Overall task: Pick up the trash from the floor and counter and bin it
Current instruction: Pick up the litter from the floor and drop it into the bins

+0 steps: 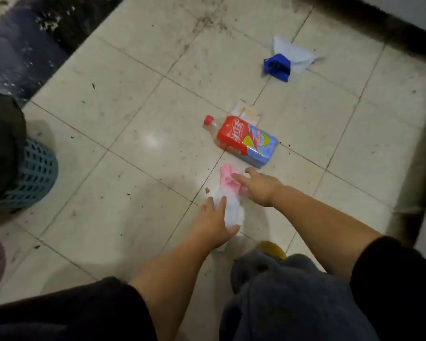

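My left grip [213, 223] holding the pink-and-white wrapper [228, 195] on the floor [133, 156], right grip [258, 187] spread wide touching its pink end, bottle [244, 139] just beyond

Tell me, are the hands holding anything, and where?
The left hand grips the white end of the pink-and-white crumpled wrapper; the right hand touches its pink end. It still lies on the floor.

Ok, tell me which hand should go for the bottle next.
Right. The right hand is open right beside the bottle; the left hand lies farther back on the white wrapper.
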`<state>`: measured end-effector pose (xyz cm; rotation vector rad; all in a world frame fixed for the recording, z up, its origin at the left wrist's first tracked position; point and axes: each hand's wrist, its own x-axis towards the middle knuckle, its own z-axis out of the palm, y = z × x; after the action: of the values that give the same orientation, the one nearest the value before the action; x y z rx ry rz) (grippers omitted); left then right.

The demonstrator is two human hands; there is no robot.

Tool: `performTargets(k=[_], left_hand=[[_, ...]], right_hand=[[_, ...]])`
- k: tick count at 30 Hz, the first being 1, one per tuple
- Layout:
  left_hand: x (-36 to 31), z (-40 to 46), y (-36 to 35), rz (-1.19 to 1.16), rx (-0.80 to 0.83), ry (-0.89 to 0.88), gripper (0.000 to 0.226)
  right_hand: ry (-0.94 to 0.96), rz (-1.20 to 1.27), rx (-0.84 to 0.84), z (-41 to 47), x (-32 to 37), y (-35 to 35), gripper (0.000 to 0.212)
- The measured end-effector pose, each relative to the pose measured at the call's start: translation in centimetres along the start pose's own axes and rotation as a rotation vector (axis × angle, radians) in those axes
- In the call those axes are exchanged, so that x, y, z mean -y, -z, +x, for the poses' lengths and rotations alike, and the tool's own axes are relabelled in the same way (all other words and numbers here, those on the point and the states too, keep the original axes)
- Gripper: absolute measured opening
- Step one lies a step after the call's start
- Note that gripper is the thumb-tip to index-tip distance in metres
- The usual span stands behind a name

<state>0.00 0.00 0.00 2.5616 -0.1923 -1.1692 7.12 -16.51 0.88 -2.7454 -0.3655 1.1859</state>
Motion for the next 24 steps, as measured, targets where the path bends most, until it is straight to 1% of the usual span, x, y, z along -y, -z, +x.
performTargets(k=[1,3,5,6,9,12,15,17,21,24], left_hand=[[0.4,1.0,-1.4,0.028,0.001,-0.004,0.089],[0.7,2.1,-2.8,0.176,-0.045,-0.050,0.089],[0.9,3.3,-4.8,0.265,-0.076,-0.071,0.078],[0.8,3.6,-5.3,0.263,-0.088,-0.073,0.070],[1.2,3.9,-5.0,0.133,-0.105,-0.052,0.051],[3.2,3.4,-1.6,0.054,-0.174,-0.009,0.032],[6.6,2.6,4.8,0.047,-0.392,0.021,0.019],[9.2,1.2,10.6,0.005,-0.567,0.047,0.018],[15.0,-3.8,23.2,-0.066,-0.949,0.068,0.016],[19.8,-8.8,30.2,-0.040,-1.152,0.074,0.015]], right_hand=[[0.030,-0.016,0.010,1.3,-0.1,-0.8,0.060],[0.069,-0.041,-0.035,2.4,-0.7,-1.5,0.059],[0.101,-0.074,-0.070,4.2,-0.8,-2.8,0.051],[0.099,-0.053,-0.080,4.6,-0.7,-3.1,0.046],[0.083,0.019,-0.086,5.2,-0.4,-2.3,0.036],[0.124,0.048,-0.112,5.9,0.8,0.5,0.028],[0.232,0.047,-0.229,7.2,4.2,5.5,0.024],[0.314,0.095,-0.323,7.5,7.7,9.9,0.023],[0.473,0.200,-0.561,6.9,17.5,18.6,0.019],[0.605,0.218,-0.678,6.4,25.7,22.9,0.018]])
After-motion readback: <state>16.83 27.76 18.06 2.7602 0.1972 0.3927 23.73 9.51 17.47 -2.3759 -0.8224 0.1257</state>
